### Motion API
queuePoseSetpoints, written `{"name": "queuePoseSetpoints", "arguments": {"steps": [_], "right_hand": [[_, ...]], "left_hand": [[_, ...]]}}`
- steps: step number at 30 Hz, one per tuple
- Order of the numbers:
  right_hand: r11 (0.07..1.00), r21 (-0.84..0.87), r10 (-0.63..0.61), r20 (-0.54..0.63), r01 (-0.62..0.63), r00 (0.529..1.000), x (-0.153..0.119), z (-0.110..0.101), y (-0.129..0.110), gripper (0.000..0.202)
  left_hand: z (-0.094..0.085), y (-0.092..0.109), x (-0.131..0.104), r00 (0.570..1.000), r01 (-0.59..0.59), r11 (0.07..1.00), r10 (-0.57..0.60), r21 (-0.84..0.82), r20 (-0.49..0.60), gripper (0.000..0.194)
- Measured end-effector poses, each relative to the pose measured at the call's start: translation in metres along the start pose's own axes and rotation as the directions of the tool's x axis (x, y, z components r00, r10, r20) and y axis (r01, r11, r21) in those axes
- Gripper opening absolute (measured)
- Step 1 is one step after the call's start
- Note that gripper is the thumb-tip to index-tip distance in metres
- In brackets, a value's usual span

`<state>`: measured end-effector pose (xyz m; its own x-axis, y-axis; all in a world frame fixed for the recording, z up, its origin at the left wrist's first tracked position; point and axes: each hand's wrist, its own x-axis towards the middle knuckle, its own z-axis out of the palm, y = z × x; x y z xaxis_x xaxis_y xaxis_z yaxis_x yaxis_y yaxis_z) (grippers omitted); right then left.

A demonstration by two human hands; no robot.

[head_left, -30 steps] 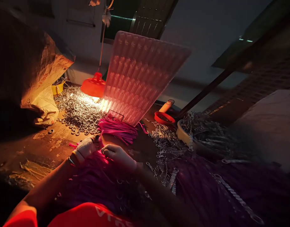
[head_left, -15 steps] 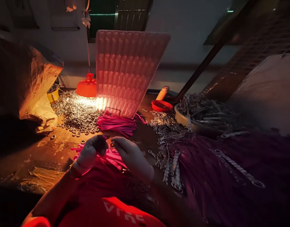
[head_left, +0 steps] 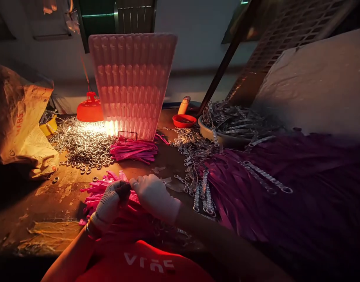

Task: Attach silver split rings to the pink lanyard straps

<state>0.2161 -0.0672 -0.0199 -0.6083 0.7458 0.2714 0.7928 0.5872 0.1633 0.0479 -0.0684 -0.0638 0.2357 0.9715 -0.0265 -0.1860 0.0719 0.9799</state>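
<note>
Pink straps [head_left: 105, 188] lie loose on the near workbench under your hands; your gloved left hand [head_left: 112, 201] and right hand [head_left: 153, 194] pinch one together. A tidy strap bundle [head_left: 134, 149] sits farther off, metal rings [head_left: 83, 143] far left, chained pieces [head_left: 202, 192] right, so plenty remains.

Pink straps [head_left: 105, 187] lie in a loose flat heap under and just left of your gloved left hand [head_left: 111, 201]; your bare right hand [head_left: 155, 196] meets it over them. What your fingertips pinch is too dark to tell.
</note>
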Motion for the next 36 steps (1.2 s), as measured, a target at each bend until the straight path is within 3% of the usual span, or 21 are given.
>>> {"name": "queuePoseSetpoints", "arguments": {"steps": [4, 9, 14, 16, 18, 20, 22, 25, 29, 33, 36], "right_hand": [[0.987, 0.151, 0.055, 0.029, -0.059, 0.998, -0.002, 0.003, 0.003, 0.017], [1.0, -0.012, 0.016, -0.115, -0.017, 0.993, -0.01, 0.015, 0.002, 0.027], [0.993, 0.116, 0.035, -0.083, -0.025, 0.996, -0.01, 0.021, 0.011, 0.022], [0.981, 0.17, 0.105, -0.035, -0.098, 0.994, -0.01, 0.02, 0.013, 0.022], [0.956, 0.237, 0.174, 0.016, -0.172, 0.985, -0.01, 0.016, 0.013, 0.022], [0.929, 0.298, 0.202, 0.091, -0.22, 0.975, -0.008, 0.01, 0.012, 0.032], [0.916, 0.299, 0.212, 0.204, -0.267, 0.956, -0.004, 0.005, 0.012, 0.046], [0.919, 0.229, 0.234, 0.337, -0.321, 0.912, 0.003, 0.005, 0.012, 0.036], [0.951, 0.196, 0.167, 0.327, -0.24, 0.93, 0.006, 0.022, 0.009, 0.028], [0.971, 0.192, 0.079, 0.295, -0.14, 0.952, 0.001, 0.037, 0.006, 0.031], [0.973, 0.2, 0.055, 0.261, -0.11, 0.964, 0.001, 0.037, 0.009, 0.038]], "left_hand": [[-0.001, 0.004, 0.004, 0.999, 0.01, 0.978, -0.003, 0.208, -0.032, 0.031], [-0.004, 0.015, 0.011, 0.995, -0.044, 0.916, 0.005, 0.399, 0.098, 0.024], [0.001, 0.006, 0.013, 0.971, -0.239, 0.766, 0.187, 0.596, 0.149, 0.003], [-0.001, -0.001, 0.015, 0.974, -0.223, 0.793, 0.161, 0.566, 0.158, 0.005], [-0.005, -0.008, 0.018, 0.985, -0.147, 0.881, 0.087, 0.449, 0.15, 0.01], [-0.011, -0.013, 0.02, 0.992, -0.083, 0.93, 0.045, 0.357, 0.115, 0.017], [-0.014, -0.017, 0.021, 0.993, -0.103, 0.919, 0.074, 0.379, 0.09, 0.023], [-0.014, -0.023, 0.019, 0.979, -0.204, 0.836, 0.176, 0.509, 0.102, 0.024], [-0.014, -0.029, 0.013, 0.969, -0.236, 0.767, 0.233, 0.597, 0.083, 0.025], [-0.013, -0.027, 0.013, 0.975, -0.222, 0.785, 0.174, 0.578, 0.138, 0.025], [-0.012, -0.016, 0.017, 0.969, -0.242, 0.787, 0.168, 0.567, 0.181, 0.022]]}}
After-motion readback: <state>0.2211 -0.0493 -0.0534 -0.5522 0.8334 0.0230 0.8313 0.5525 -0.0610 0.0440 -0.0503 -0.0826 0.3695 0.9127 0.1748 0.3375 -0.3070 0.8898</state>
